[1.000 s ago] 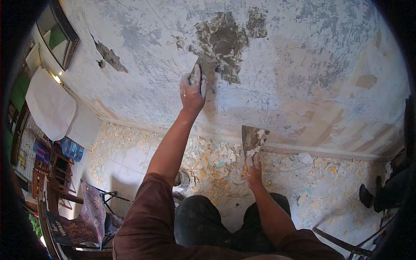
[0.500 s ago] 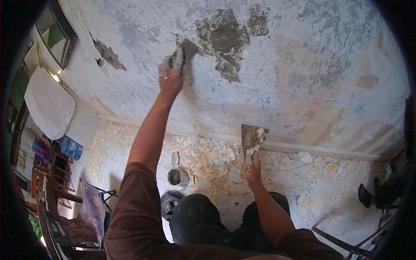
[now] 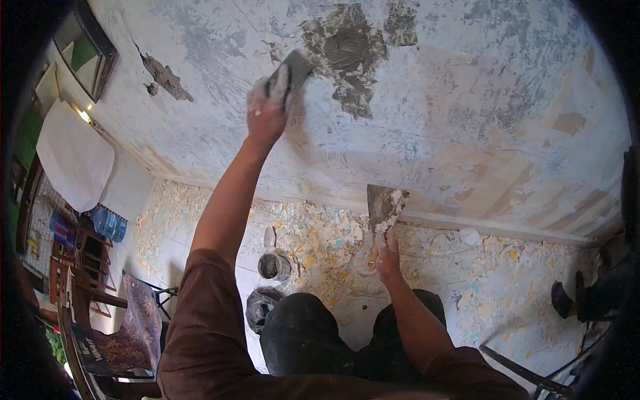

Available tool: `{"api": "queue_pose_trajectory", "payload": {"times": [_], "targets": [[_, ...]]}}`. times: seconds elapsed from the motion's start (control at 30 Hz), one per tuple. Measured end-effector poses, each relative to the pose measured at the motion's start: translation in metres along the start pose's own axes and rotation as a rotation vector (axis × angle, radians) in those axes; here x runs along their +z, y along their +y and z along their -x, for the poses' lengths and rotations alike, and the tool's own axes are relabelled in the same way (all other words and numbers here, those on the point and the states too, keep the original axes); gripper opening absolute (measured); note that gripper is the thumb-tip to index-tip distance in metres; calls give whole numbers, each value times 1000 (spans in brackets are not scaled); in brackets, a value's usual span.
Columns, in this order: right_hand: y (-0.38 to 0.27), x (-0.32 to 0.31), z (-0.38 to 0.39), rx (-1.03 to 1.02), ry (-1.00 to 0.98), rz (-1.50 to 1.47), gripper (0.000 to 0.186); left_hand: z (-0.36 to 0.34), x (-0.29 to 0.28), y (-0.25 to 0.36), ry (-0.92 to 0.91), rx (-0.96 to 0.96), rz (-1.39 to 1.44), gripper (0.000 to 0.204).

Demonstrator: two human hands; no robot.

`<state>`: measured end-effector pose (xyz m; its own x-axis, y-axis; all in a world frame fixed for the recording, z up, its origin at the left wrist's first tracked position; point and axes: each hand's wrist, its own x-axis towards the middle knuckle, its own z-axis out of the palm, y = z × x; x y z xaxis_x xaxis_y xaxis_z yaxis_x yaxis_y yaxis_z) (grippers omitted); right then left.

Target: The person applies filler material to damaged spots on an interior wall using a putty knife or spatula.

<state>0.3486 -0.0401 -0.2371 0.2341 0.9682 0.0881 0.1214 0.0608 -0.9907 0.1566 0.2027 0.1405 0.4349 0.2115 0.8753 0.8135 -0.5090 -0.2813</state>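
Observation:
My left hand (image 3: 269, 107) is raised to the wall, its fingers pressed over a flat grey putty knife (image 3: 298, 67). That blade lies on or very close to the wall, beside a dark grey patch of wet filler (image 3: 350, 50). Lower down and to the right, my right hand (image 3: 387, 257) is closed around the handle of a wide scraper (image 3: 385, 207). The scraper's blade points up and carries grey and whitish filler. It is held apart from the wall patch.
Paint flakes (image 3: 327, 240) litter the floor along the wall's foot. A tub of grey mix (image 3: 273, 267) and a black bag (image 3: 261, 308) stand by my knee. At left are a cloth-draped chair (image 3: 137, 320) and a blue water bottle (image 3: 109, 224). A cracked hole (image 3: 165, 77) marks the wall.
My left hand and its putty knife have shifted slightly up and right, closer to the grey patch. The right hand and scraper have barely moved.

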Motion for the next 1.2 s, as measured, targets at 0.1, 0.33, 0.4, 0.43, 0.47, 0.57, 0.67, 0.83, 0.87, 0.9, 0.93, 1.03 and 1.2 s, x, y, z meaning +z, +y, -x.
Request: {"api": "queue_pose_trajectory", "payload": {"times": [0.1,0.33,0.4,0.43,0.47,0.57,0.67,0.83,0.87,0.9,0.93,1.03,1.2], "targets": [[-35,-10,4,99,-37,-147,56,20,-9,17,36,-51,198,61],[-26,-3,9,201,-100,-222,53,9,9,101,18,-140,157,63],[-20,0,14,90,-79,-183,52,25,10,95,53,-186,126,59],[-20,0,13,32,-63,-165,52,36,10,89,49,-184,135,59],[-19,-1,13,-23,-47,-147,52,53,6,85,20,-196,128,57],[-58,-11,7,183,-14,-323,55,84,-20,105,0,-424,362,45],[-108,-22,4,303,-68,-455,56,112,-63,135,-165,-1099,991,35],[-53,3,-11,192,62,-332,57,151,-116,201,-668,-2230,1920,37],[-35,3,-13,91,54,-289,57,162,-118,213,-719,-2319,2045,38],[-75,10,-7,14,-8,-195,56,172,-127,205,-668,-2331,2008,38],[-70,7,-3,19,-10,-188,56,178,-130,212,-707,-2431,2000,38],[-69,7,1,-47,-96,-12,55,193,-126,216,-686,-2560,2069,39],[-53,4,-6,-95,123,-74,48,174,-109,219,-588,-2592,2188,39]]}}
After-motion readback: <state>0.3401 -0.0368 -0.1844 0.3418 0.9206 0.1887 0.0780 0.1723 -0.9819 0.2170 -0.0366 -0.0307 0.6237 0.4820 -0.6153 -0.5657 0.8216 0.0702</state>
